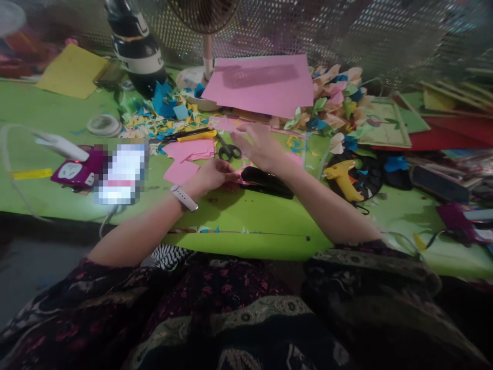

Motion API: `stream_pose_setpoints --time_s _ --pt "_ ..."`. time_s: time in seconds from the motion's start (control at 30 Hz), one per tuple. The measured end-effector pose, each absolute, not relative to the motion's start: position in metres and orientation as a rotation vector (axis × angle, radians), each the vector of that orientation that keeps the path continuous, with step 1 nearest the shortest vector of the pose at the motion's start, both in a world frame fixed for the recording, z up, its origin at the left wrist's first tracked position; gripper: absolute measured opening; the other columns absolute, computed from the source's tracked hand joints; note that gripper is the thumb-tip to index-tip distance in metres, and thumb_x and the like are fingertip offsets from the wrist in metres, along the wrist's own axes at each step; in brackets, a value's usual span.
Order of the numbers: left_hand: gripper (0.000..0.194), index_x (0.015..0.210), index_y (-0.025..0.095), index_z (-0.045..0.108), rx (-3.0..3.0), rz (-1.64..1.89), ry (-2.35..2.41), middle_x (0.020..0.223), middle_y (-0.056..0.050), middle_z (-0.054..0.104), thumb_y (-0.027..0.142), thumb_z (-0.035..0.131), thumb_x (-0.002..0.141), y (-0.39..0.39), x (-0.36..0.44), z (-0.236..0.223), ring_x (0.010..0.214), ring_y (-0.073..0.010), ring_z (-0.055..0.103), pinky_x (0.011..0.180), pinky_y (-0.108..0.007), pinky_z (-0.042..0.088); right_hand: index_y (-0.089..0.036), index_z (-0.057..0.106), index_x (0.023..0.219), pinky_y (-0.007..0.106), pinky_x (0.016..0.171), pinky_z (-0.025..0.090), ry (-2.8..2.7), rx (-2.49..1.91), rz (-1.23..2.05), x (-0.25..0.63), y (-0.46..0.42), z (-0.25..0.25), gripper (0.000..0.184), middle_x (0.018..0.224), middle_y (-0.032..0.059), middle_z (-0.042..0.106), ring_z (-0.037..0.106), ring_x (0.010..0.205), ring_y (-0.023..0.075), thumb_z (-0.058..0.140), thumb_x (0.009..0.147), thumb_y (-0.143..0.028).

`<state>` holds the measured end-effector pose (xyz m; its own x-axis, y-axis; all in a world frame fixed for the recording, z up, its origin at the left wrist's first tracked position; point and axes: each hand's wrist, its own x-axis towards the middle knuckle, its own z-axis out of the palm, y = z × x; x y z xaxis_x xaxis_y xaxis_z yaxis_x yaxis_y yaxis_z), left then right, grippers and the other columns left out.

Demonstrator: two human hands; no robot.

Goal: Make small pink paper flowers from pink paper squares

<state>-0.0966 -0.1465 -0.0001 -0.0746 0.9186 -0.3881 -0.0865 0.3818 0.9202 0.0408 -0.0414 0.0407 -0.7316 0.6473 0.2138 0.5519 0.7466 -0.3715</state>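
Observation:
Fingers pinched together, my left hand (213, 177) holds a small piece of pink paper (243, 174) at the front end of a black stapler (267, 182). The stapler lies on the green tabletop. Just behind it, my right hand (262, 149) is raised with its fingers stretched out and holds nothing visible; its forearm passes over the stapler's back end. Black-handled scissors (230, 150) lie between the two hands. Beside my left hand rests a stack of pink paper pieces (190, 150).
A box cutter (192, 134) lies before colourful paper scraps (154, 123). Large pink sheets (265, 85) lean by a fan (208, 56) and a dark bottle (138, 56). A lit phone (123, 174) is at left, a yellow glue gun (342, 180) at right.

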Motion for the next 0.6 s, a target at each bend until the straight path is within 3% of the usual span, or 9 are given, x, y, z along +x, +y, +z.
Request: stream_pose_setpoints --time_s 0.3,0.6 --pt "0.017 0.067 0.013 0.065 0.818 0.948 1.401 0.071 -0.01 0.074 0.015 0.08 0.076 -0.148 -0.094 0.012 0.057 -0.0159 0.069 0.068 -0.034 0.061 -0.015 0.048 0.144 0.055 0.112 0.033 -2.716 -0.898 0.416 0.024 -0.038 0.007 0.075 0.143 0.0177 0.054 0.044 0.135 0.0371 0.026 0.098 -0.071" --pt "0.02 0.077 0.012 0.066 0.92 0.866 1.372 0.073 -0.006 0.075 0.024 0.082 0.077 -0.149 -0.101 0.015 0.061 -0.014 0.07 0.07 -0.03 0.061 -0.016 0.05 0.143 0.054 0.11 0.033 -2.807 -0.927 0.482 0.022 -0.041 0.011 0.07 0.144 0.0176 0.053 0.043 0.136 0.037 0.027 0.1 -0.067"
